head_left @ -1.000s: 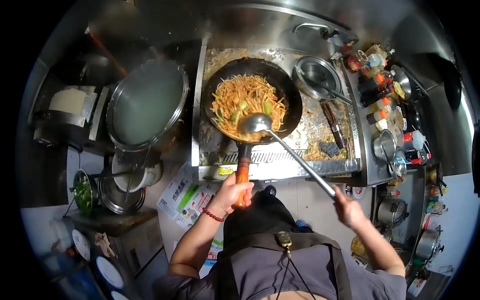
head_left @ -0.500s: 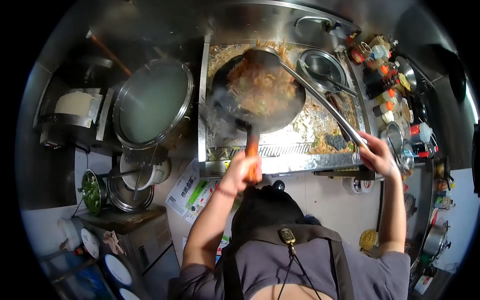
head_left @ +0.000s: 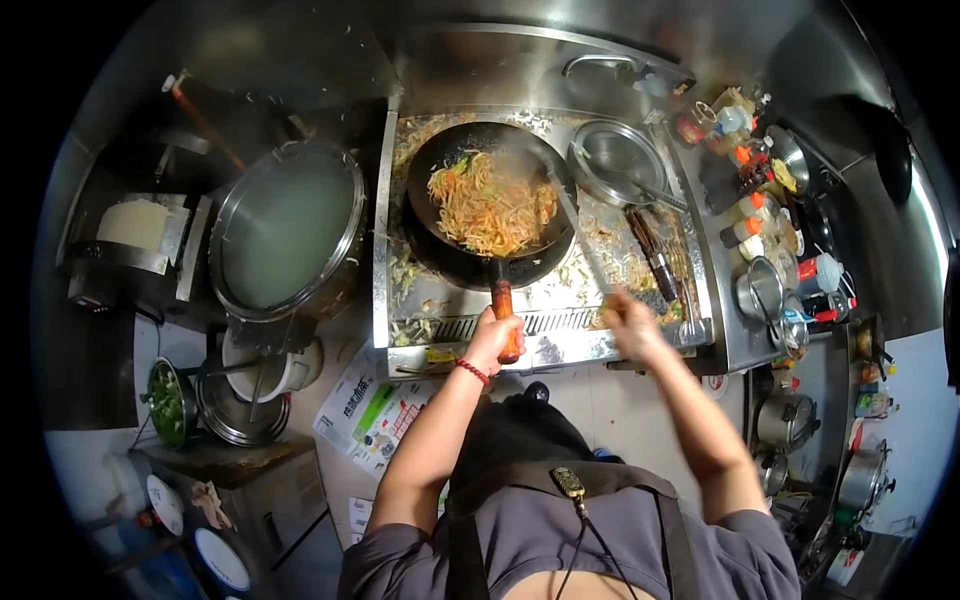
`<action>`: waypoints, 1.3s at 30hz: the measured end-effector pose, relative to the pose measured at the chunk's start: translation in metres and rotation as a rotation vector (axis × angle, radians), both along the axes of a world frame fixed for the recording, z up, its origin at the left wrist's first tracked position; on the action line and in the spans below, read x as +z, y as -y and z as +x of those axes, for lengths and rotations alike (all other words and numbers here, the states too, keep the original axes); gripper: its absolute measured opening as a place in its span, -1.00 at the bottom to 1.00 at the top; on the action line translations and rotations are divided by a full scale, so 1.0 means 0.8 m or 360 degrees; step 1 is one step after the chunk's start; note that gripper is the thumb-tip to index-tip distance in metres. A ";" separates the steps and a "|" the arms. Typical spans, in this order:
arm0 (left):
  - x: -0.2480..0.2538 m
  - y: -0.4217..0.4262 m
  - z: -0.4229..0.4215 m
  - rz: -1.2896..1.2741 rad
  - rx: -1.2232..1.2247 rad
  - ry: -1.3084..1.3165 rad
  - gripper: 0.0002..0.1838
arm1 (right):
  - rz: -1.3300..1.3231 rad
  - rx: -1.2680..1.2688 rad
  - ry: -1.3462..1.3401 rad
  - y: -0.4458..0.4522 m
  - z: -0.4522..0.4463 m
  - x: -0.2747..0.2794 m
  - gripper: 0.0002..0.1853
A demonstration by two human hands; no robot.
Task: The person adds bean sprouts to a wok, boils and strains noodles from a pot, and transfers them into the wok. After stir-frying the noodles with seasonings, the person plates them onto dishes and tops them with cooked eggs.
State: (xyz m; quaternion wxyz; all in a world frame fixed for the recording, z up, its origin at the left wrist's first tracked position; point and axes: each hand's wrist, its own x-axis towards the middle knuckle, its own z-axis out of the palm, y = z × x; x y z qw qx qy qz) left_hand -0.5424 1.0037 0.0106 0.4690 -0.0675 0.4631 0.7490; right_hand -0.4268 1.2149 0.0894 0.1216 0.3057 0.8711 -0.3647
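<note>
My left hand (head_left: 488, 340) is wrapped round the orange-brown wooden handle of a black wok (head_left: 420, 195). Shredded noodles (head_left: 488, 215), mixed with bits of green and orange, lie in the wok. From the wok's right side a long-handled metal ladle (head_left: 588, 245) runs down to my right hand (head_left: 636, 328), which is closed on its end. Motion smears both that hand and the ladle's shaft. The ladle's bowl is hard to make out against the noodles and the wok wall.
A metal basin (head_left: 622, 150) with a dark ladle in it stands right of the wok on the food-littered stovetop (head_left: 600, 300). A bamboo brush (head_left: 650, 250) lies nearby. Left is a large pot (head_left: 290, 235) of cloudy liquid; bottles (head_left: 745, 205) line the right side.
The noodles, tossed up and blurred before, now lie settled in the wok. My right hand has moved left and slightly down, drawing the ladle from the wok's far edge towards its right side.
</note>
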 end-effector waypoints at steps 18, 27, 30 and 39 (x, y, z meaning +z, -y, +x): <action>0.038 0.129 0.079 0.0138 -0.0140 0.0062 -0.78 | 0.0092 0.0312 -0.0497 -0.064 0.009 0.089 -0.42; 0.058 0.054 -0.018 0.0074 -0.0060 0.0085 -0.85 | -0.0256 -0.0144 -0.0137 -0.018 -0.010 0.082 -0.57; 0.033 0.049 -0.030 0.0052 -0.0118 0.0033 -0.85 | 0.0253 0.0525 -0.0267 0.058 -0.030 -0.033 -0.53; 0.090 0.122 0.044 -0.0117 -0.0167 -0.0125 -0.72 | 0.0802 0.0805 -0.0133 -0.054 0.165 0.077 -0.44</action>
